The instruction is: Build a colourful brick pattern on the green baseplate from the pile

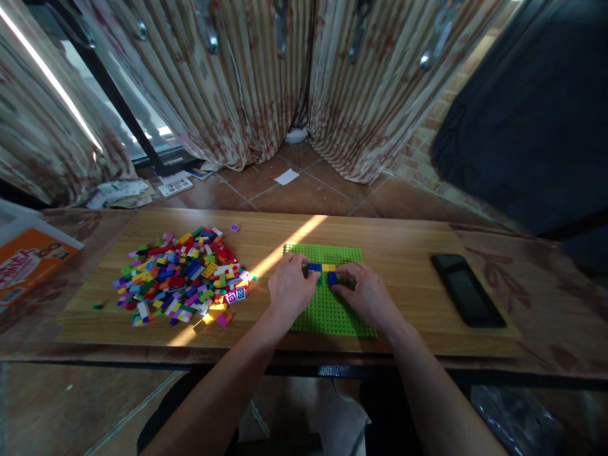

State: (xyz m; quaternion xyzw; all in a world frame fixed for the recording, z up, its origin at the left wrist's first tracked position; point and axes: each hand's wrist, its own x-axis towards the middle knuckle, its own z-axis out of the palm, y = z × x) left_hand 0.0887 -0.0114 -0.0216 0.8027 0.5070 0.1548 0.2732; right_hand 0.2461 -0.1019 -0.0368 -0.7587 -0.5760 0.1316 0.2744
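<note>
A green studded baseplate (332, 254) lies flat on the wooden table (408, 253), straight ahead of me. On it sits a short row of small bricks: blue (314, 266), yellow (328, 267) and another blue (332, 277). My left hand (291, 288) rests on the plate's left part, fingers curled, fingertips against the left blue brick. My right hand (367, 293) rests on the plate's right part, its fingers pinched at the lower blue brick. A big heap of mixed coloured bricks (183, 275) lies to the left of the plate.
A black phone (467, 289) lies flat at the right of the table. An orange and white box (26, 256) sits at the far left. One loose purple brick (234, 227) lies behind the heap. Curtains, scattered papers and tiled floor are beyond the table.
</note>
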